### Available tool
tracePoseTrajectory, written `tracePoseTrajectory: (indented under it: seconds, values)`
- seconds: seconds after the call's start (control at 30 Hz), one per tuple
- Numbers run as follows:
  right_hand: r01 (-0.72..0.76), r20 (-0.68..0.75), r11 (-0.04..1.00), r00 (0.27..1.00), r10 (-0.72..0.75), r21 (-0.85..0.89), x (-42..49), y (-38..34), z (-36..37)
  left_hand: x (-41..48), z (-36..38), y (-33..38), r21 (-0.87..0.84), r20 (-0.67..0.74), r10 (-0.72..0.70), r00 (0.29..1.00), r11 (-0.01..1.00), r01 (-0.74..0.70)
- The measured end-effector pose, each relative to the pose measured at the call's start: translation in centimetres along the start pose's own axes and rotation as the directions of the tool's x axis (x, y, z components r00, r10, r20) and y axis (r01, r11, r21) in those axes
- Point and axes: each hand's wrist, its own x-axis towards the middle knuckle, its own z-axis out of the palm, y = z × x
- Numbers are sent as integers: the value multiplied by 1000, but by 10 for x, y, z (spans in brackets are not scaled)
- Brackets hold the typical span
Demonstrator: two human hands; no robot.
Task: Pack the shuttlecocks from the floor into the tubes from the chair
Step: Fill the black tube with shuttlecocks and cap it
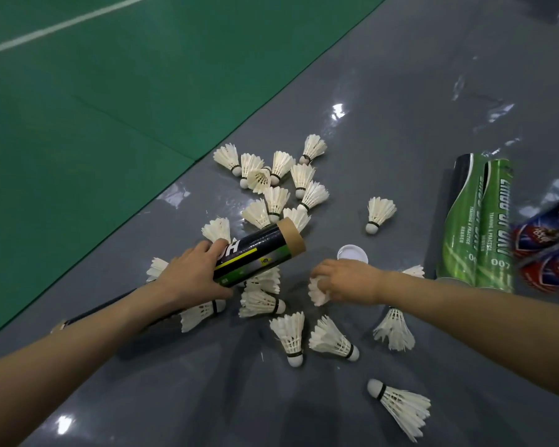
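Indoor badminton hall. A green court mat [94,108] bearing a white boundary line [68,24] meets a glossy grey floor [400,91] along a straight edge; feather shuttlecocks [276,198] lie scattered on the grey, with printed cardboard tubes [494,227] lying side by side near them.

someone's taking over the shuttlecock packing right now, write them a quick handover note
Left hand grips the black tube, open end pointing up and to the right.
Right hand grips one shuttlecock by its feathers, near the tube.
White lid lies on the grey floor beside the right hand. Green tubes and blue and red tubes lie at the right.
Done: black tube opened; its contents cannot be seen.
Left: many loose shuttlecocks lie scattered on the floor.
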Motion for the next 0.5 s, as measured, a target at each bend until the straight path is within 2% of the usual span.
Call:
tracePoseTrajectory:
  seconds: [0.07, 0.1, 0.13, 0.2, 0.23, 0.3, 0.43, 0.5]
  values:
    - [-172, -192, 949, 955, 227, 266, 1, 8, -7, -1, -2, -4, -15, 4, -16, 1000, 1000, 16]
    - [-246, -253, 853, 885, 391, 460, 1, 12, -16, -2, -3, -8, -19, 2, -29, 1000, 999, 29]
    - [-250, -265, 709, 806, 530, 660, -1, 15, -25, -2, -4, -11, -25, 2, -41, 999, 999, 41]
    - [-78, -197, 356, 714, 672, 931, -5, 20, -43, -3, -6, -18, -43, 0, -62, 998, 997, 62]
    - [13, -164, 218, 702, 693, 976, -8, 22, -50, -4, -7, -20, -56, -6, -70, 998, 996, 69]
    - [123, -137, 70, 693, 708, 990, -10, 25, -62, -5, -9, -24, -81, -23, -78, 997, 994, 76]
    - [265, -147, -58, 691, 707, 963, -10, 27, -77, -5, -13, -24, -124, -70, -66, 995, 991, 57]
    - [324, -168, -88, 683, 711, 942, -8, 24, -83, -5, -15, -23, -140, -100, -49, 994, 990, 34]
